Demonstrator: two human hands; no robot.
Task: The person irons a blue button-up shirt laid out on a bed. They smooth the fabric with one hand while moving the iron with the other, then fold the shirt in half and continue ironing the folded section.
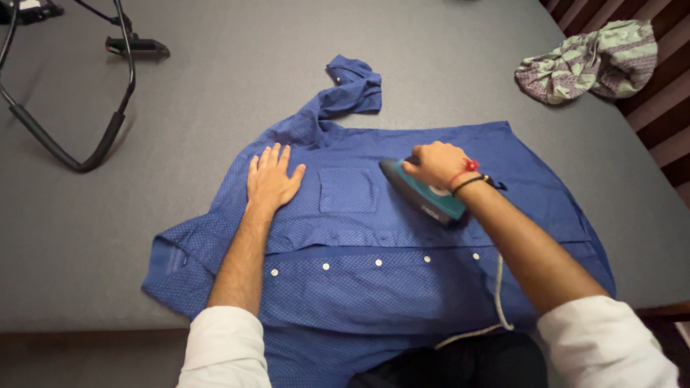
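Observation:
A blue dotted shirt (402,287) lies spread flat on a grey padded surface (230,86), its button row running left to right. My left hand (272,178) rests flat on the shirt, fingers together, just left of the chest pocket (348,190). My right hand (437,164) grips the handle of a teal iron (425,194) that sits on the shirt to the right of the pocket. A red thread and a dark band circle my right wrist. The iron's white cord (497,302) trails down toward me.
A crumpled green patterned cloth (589,61) lies at the far right edge. A black curved frame with a cable (79,136) lies at the far left. Dark wooden slats (661,86) show past the right edge. One sleeve (348,90) is bunched up at the top.

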